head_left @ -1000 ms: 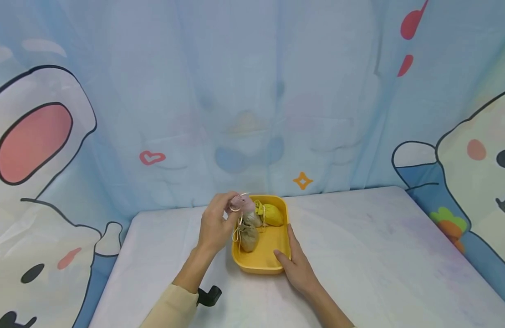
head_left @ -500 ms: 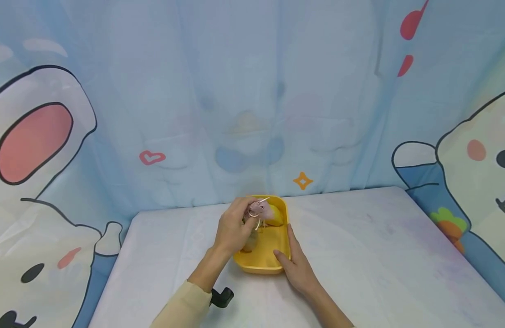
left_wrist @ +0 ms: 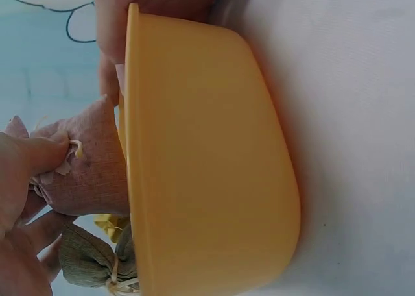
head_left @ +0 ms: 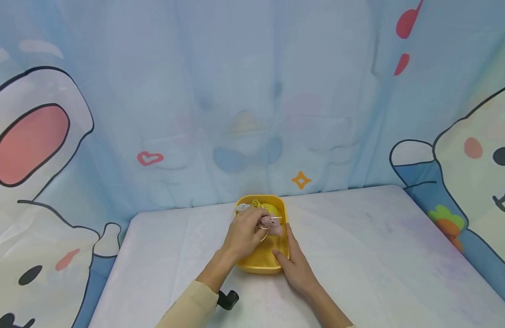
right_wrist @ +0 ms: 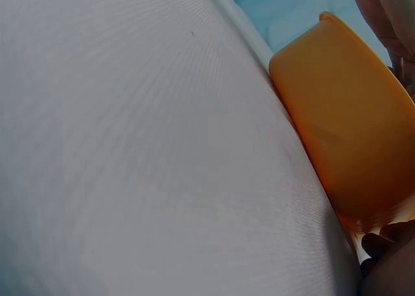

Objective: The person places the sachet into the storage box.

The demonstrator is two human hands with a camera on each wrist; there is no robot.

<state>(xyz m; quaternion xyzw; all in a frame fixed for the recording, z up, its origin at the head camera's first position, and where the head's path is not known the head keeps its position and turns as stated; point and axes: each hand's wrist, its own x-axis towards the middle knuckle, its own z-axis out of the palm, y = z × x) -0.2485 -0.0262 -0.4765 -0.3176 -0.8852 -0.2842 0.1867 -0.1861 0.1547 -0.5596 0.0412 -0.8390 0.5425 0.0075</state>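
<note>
My left hand [head_left: 244,236] pinches the gathered neck of a pink drawstring pouch [head_left: 275,227] with pale cords. The pouch hangs at the rim of a yellow plastic tub [head_left: 258,264], its lower part dipping behind the wall in the left wrist view. Thumb inside and fingers outside, my right hand [head_left: 298,271] grips the tub's right wall. A yellow pouch [head_left: 272,209] and a pale grey pouch [head_left: 242,207] lie at the tub's far end. An olive-green pouch [left_wrist: 87,256] shows in the left wrist view; my left hand hides it in the head view.
A white cloth-covered table [head_left: 379,255] carries the tub near its back edge. Behind it hangs a light blue printed curtain [head_left: 186,100]. A black device [head_left: 228,300] juts from my left wrist.
My left hand has carried the pink pouch rightward and nearer to me, from the tub's far left corner to its right half. The right hand still grips the tub.
</note>
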